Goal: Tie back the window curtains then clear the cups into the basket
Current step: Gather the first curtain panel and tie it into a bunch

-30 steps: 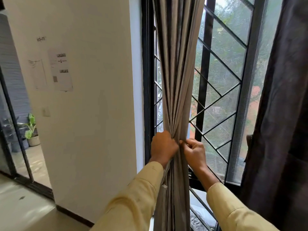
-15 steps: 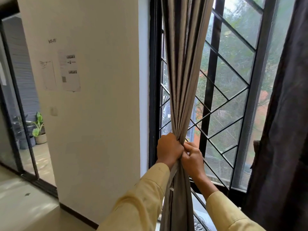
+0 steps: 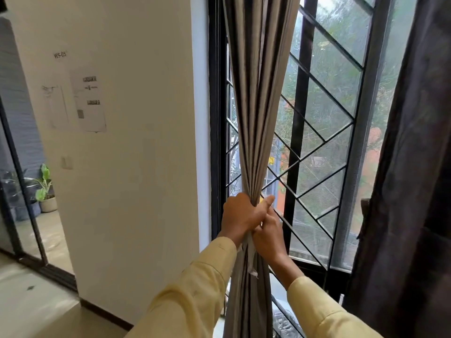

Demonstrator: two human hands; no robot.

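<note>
Head view: beige curtain is gathered against the window grille beside the wall. It is gripped by the left hand; the right hand, just below, is closed on it. Dark curtain is hung well right.

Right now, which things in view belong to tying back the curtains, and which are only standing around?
For the job:
- beige curtain, bunched
- left hand, closed on it
- right hand, just below on the bunch
- dark curtain, hanging loose

Not part of it:
- potted plant
- papers on the wall
- window grille
</note>
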